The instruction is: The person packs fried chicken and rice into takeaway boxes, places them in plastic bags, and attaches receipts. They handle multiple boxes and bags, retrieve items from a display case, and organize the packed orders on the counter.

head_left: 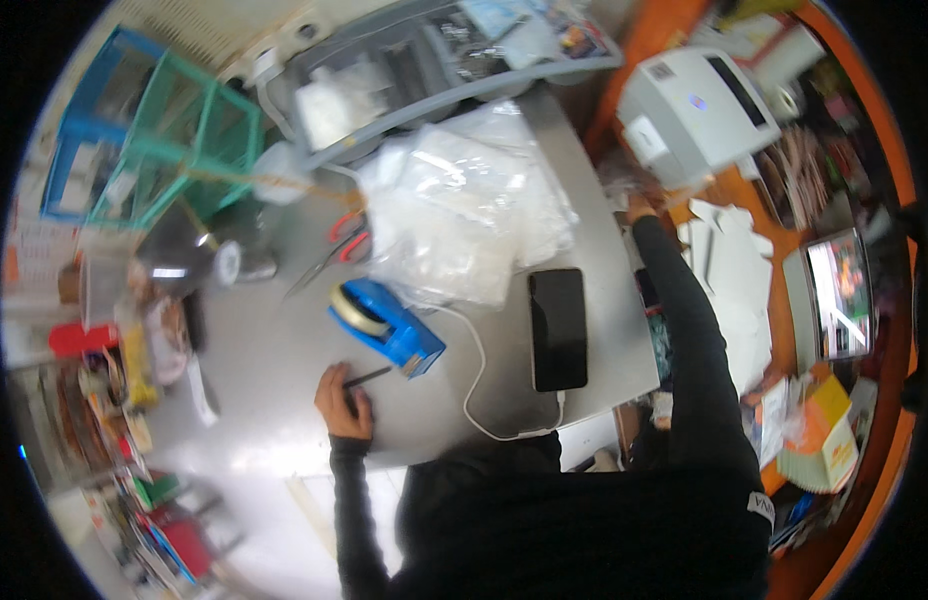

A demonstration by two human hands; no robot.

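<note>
On the steel table (234, 380), my left hand (345, 402) has its fingers curled on a dark pen-like stick (374, 374), beside a blue tape dispenser (389, 330). My right arm stretches to the right side, where my right hand (640, 207) is among blurred small items; its fingers are too indistinct to read. A black phone (558, 330) lies face up, with a white cable (474, 370) at its lower end. Clear plastic bags (454, 200) are piled behind it, next to red-handled scissors (349, 240).
A grey divided tray (409, 95) stands at the back, teal and blue racks (174, 140) at back left. On the orange side shelf are a white printer (694, 110), white paper pieces (724, 260), a screen (834, 295) and cartons (814, 430). Assorted items crowd the left edge.
</note>
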